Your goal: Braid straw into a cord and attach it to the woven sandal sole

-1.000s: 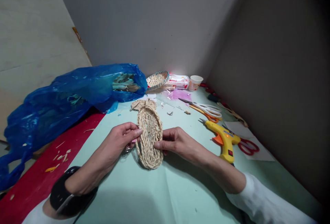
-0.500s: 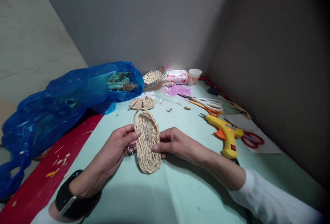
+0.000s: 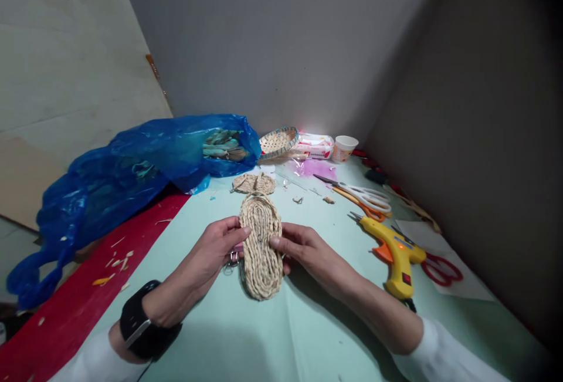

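Between my two hands is a sole-shaped piece of coiled braided straw [image 3: 261, 270], tilted above the pale green table sheet. My left hand [image 3: 222, 247] grips its left edge, thumb on top and fingers beneath. A pink binder clip [image 3: 235, 253] with wire handles shows by the left fingers; whether it is clamped on the edge I cannot tell. My right hand [image 3: 303, 247] pinches the right edge, with its thumb on the upper face. Just beyond the far end lies a second braided straw piece [image 3: 254, 183] on the table.
A blue plastic bag [image 3: 118, 153] holding dried husks lies at left over a red strip [image 3: 145, 241]. Behind are a woven basket [image 3: 279, 141], a tissue pack [image 3: 316, 145] and a paper cup [image 3: 345, 148]. On the right lie scissors [image 3: 373, 197], a yellow glue gun [image 3: 400, 259] and red-handled scissors [image 3: 444, 270].
The whole scene has shifted right and slightly down as the camera turned. Both hands keep their hold on the straw sole, which looks slightly straighter.
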`<state>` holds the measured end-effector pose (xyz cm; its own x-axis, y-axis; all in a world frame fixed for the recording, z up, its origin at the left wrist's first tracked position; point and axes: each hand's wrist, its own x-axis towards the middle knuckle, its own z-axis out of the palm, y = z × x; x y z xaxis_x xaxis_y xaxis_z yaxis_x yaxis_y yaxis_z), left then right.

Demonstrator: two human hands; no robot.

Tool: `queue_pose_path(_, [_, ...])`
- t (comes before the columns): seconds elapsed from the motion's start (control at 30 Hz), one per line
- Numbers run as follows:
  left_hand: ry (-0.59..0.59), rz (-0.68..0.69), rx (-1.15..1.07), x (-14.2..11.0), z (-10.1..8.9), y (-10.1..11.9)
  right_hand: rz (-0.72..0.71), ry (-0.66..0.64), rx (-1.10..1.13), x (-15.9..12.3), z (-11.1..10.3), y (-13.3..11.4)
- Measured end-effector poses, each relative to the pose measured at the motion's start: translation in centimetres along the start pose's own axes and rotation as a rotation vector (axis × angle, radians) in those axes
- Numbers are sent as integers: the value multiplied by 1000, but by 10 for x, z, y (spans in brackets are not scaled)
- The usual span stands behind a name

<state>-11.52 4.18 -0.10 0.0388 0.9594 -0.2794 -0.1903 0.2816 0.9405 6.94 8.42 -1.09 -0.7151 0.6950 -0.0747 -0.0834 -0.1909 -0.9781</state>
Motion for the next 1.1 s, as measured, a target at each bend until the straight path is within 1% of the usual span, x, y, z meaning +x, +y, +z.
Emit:
queue_pose_path(0.07, [7,14,2,0,0,-2,-23,57,-35,2,0,3])
queue_pose_path(0.13, [11,41,20,0,0,-4,-15,85,-110,4,0,6])
queue_pose_path(0.23, [20,59,50,1,-1,-6,28,82,-186,6,0,7])
queue_pose_path(0.43, [20,76,84,2,-2,-8,96,93,-215,7,2,5])
queue_pose_path(0.6, [29,66,56,2,-3,-8,92,78,-159,6,1,5])
queue_pose_path(0.8, [-47,75,-14,0,-2,-7,59,184,-43,4,1,3])
queue_pose_path(0.93, [-26,81,-2,0,-1,-7,40,188,-16,3,1,5])
queue_pose_path(1.1, [-13,50,-14,0,-2,-8,44,197,-41,4,1,8])
